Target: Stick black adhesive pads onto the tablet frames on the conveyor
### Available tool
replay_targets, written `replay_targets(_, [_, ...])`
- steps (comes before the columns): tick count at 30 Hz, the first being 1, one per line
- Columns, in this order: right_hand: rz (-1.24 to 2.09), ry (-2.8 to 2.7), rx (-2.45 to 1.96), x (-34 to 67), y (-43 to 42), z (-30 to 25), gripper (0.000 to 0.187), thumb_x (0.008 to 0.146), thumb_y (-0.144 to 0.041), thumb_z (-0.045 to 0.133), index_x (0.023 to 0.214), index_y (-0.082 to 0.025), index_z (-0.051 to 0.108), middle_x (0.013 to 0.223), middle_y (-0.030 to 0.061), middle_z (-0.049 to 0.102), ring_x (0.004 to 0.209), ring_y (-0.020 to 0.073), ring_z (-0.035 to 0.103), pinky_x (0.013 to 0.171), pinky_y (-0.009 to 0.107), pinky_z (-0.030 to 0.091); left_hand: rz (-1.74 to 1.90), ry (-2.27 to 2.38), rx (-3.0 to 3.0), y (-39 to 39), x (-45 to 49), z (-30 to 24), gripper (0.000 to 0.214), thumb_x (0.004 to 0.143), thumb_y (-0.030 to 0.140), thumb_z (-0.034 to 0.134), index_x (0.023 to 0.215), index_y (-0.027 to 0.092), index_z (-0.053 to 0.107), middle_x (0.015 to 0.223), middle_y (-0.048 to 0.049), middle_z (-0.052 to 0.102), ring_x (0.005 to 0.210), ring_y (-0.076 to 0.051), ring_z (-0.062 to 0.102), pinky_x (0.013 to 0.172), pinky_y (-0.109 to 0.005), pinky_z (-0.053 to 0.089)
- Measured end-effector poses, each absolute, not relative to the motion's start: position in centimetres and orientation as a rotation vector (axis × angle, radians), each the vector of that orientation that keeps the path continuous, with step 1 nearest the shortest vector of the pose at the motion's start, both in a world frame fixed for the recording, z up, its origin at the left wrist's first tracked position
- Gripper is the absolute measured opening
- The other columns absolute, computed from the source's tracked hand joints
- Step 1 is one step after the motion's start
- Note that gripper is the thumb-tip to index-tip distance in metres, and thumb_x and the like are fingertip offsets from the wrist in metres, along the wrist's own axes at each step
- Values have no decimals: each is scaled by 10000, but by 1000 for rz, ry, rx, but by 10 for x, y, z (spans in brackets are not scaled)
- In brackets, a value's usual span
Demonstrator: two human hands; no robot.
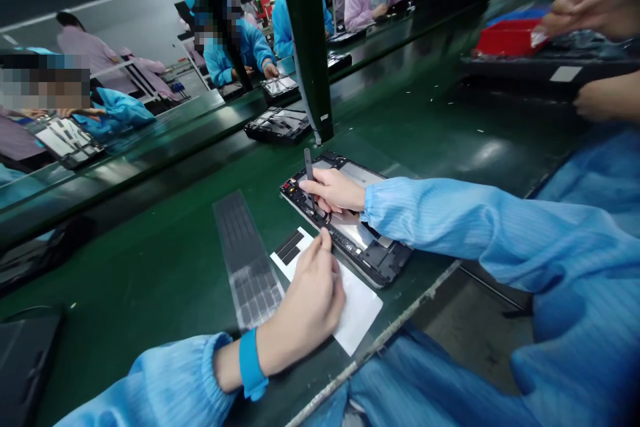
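An opened tablet (373, 240) lies on the green bench, its inner parts facing up. Over its upper left part, my right hand (336, 189) is closed around a slim dark hand tool (309, 173) held upright; the tool's lower tip meets the tablet's inside, partly hidden by the fingers. My left hand (307, 293), with a blue wristband (251, 363), is closed in a pinch at the tablet's near edge. What its fingertips hold, if anything, cannot be made out. Under this hand lies a white sheet (357, 310) with black strips (290, 247) at its far end.
A clear sheet of dark strips (245, 253) lies left of the white sheet. Beyond stands a green post (310, 47) with another opened device (277, 123) near it. At right, a co-worker's hands (595, 13) work by a red tray (510, 37). A dark case (27, 360) sits lower left.
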State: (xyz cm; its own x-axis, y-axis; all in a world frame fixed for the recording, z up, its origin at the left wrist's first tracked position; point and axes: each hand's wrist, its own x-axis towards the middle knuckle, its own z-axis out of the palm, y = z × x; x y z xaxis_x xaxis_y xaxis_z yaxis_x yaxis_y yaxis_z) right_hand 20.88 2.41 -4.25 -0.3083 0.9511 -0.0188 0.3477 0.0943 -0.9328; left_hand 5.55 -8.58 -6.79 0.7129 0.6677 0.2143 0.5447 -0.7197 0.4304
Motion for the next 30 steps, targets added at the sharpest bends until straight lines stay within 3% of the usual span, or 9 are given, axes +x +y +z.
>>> replay_targets(3, [1334, -1666, -1254, 210, 27, -33, 194, 906, -265, 417, 741, -165, 403, 344, -73, 427, 221, 47, 325, 230, 145, 222, 453, 873, 2581, -93, 56, -58, 241, 816, 122, 390, 1053, 122, 434, 968, -133, 544, 1212, -248, 381, 974, -400, 400])
replay_targets(6, [1373, -1590, -1265, 226, 39, -17, 228, 878, -263, 477, 685, -159, 416, 368, -63, 416, 252, 44, 347, 244, 148, 235, 519, 1022, 2503, -71, 54, -43, 74, 824, 209, 428, 801, 164, 483, 760, -66, 587, 893, -213, 586, 723, -300, 481])
replay_targets(9, [1222, -1432, -1333, 251, 61, -11, 301, 829, -273, 550, 586, -147, 424, 354, -57, 370, 256, 30, 300, 247, 152, 174, 492, 1370, 2339, -26, 53, -31, 339, 847, 386, 433, 582, 176, 447, 513, -1, 541, 486, -130, 520, 501, -236, 376])
replay_targets(13, [1186, -1111, -1395, 272, 89, -32, 362, 837, -226, 493, 506, -160, 362, 310, -67, 275, 254, 21, 211, 270, 160, 100, 192, 1359, 2145, 16, 53, -28, 585, 855, 510, 380, 373, 179, 400, 348, -26, 459, 396, -133, 463, 501, -261, 348])
replay_targets(17, [1167, -992, -1336, 275, 100, -52, 348, 829, -225, 466, 514, -171, 329, 330, -78, 250, 263, 21, 217, 285, 156, 99, 340, 1330, 2042, 16, 64, -37, 505, 873, 518, 339, 537, 166, 473, 466, -22, 537, 423, -125, 503, 489, -247, 380])
replay_targets(20, [1167, -894, -1301, 276, 100, -56, 336, 824, -220, 454, 522, -180, 310, 340, -80, 249, 256, 22, 215, 284, 163, 98, 738, 1204, 1731, 12, 79, -40, 291, 807, 453, 517, 755, 184, 420, 578, 28, 530, 441, -98, 505, 442, -204, 382])
replay_targets(23, [1180, -846, -1269, 274, 97, -57, 341, 837, -233, 423, 523, -184, 300, 340, -81, 228, 250, 21, 193, 280, 164, 99, 1036, 1088, 1419, 27, 81, -30, 312, 699, 298, 644, 736, 197, 351, 578, 70, 463, 430, -62, 444, 407, -161, 338])
replay_targets(27, [1198, -892, -1190, 264, 89, -61, 341, 843, -276, 428, 538, -177, 311, 371, -80, 249, 274, 22, 227, 279, 146, 144, 1285, 1267, 1424, 72, 32, 0, 260, 607, 170, 681, 619, 151, 423, 564, 57, 466, 444, -41, 408, 405, -145, 300])
replay_targets(30, [1222, -972, -1184, 258, 86, -66, 320, 827, -254, 469, 542, -166, 352, 382, -70, 298, 285, 27, 267, 274, 141, 160, 1517, 1433, 1352, 105, -31, 16, 169, 722, 166, 588, 658, 149, 433, 630, 54, 452, 519, -39, 433, 480, -132, 352])
